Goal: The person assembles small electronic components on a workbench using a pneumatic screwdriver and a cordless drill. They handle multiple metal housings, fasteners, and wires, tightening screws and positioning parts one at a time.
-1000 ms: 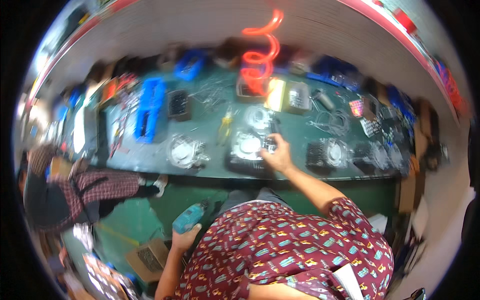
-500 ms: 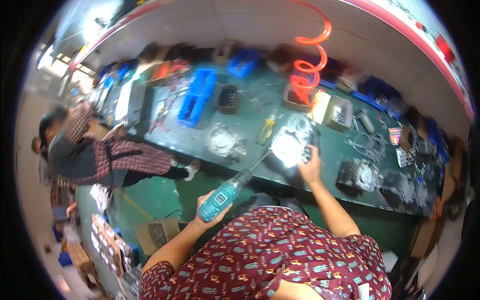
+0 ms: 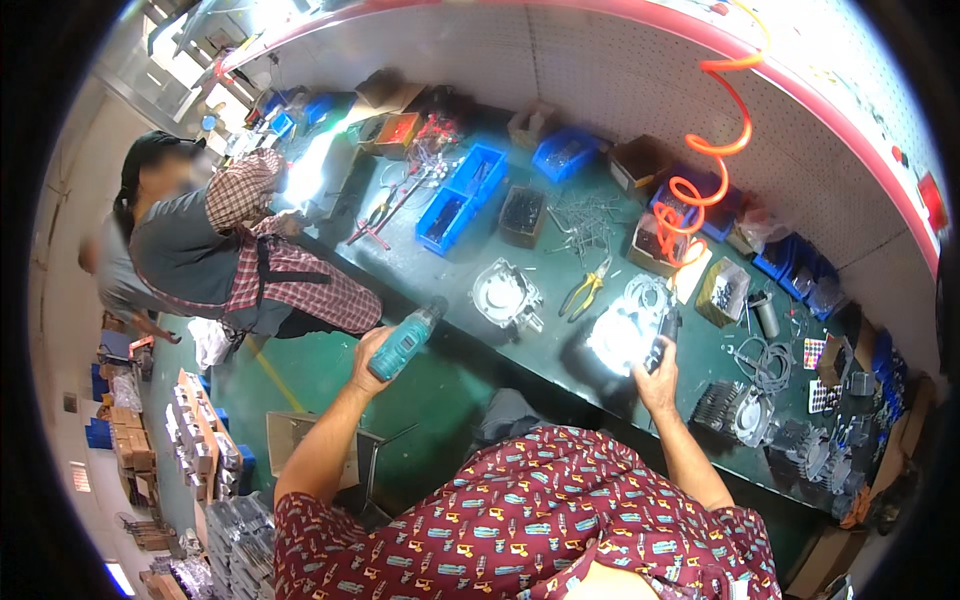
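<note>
Gripping a teal power driver (image 3: 405, 343) around its body, the left hand (image 3: 372, 352) is holding it up over the green floor, just short of the bench (image 3: 560, 255) edge, with its dark nose pointing up toward the bench top and touching nothing. The right hand (image 3: 657, 385) is closing around a dark handheld tool (image 3: 662, 330), whose tip is resting at the right side of a bright metal casting (image 3: 618, 340) lying flat near the front edge. That casting is glaring under the light, so I cannot tell whether any fasteners are sitting in it. A second, similar casting (image 3: 505, 295) is lying just to its left, with yellow-handled pliers (image 3: 585, 293) between the two, and more dark and grey castings (image 3: 745, 410) are waiting further right. Judging from this, work on the bright casting is underway but not finished: the right hand is engaging it while the driver is hanging well apart from it, not yet brought to the part. An orange coiled hose (image 3: 705, 170) is hanging above blue bins (image 3: 460, 190) at the back. Another person in a checked apron (image 3: 270, 270) is working at the left end of the bench.
</note>
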Action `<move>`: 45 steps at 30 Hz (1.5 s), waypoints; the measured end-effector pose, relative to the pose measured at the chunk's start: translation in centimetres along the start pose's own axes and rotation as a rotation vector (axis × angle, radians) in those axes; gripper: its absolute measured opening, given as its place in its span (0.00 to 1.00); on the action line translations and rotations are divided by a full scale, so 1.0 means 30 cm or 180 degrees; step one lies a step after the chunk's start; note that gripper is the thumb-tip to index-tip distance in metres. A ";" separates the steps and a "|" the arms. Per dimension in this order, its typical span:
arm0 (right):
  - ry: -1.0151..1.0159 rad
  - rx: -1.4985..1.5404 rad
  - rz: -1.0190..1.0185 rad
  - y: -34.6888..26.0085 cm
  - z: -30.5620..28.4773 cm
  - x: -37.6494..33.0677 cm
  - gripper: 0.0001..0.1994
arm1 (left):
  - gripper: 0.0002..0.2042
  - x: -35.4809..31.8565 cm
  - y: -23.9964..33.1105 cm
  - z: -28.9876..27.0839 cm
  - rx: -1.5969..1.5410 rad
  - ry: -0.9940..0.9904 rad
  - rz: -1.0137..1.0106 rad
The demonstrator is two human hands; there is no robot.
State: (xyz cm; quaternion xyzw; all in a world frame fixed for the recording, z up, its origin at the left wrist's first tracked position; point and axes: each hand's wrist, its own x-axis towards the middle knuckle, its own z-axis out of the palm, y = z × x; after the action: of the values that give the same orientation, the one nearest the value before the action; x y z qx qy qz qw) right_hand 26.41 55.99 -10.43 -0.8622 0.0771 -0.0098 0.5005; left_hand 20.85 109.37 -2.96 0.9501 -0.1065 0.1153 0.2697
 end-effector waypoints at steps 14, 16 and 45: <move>0.0253 -0.0399 0.0476 -0.032 -0.006 -0.040 0.28 | 0.28 0.391 -0.601 0.522 0.0211 -0.1157 0.0041; 0.0443 -0.0173 0.0619 -0.048 0.013 -0.047 0.26 | 0.26 0.468 -0.687 0.488 -0.0164 -0.0933 -0.0011; 0.0412 -0.0443 0.0295 -0.039 0.014 0.040 0.26 | 0.11 0.622 0.073 0.085 -0.1686 0.0497 -0.1029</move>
State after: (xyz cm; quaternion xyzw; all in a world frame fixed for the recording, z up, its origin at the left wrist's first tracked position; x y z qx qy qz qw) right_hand 27.79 56.76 -9.69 -0.8880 0.1496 -0.0369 0.4333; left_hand 38.43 103.55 1.16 0.8397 0.0406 0.1119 0.5299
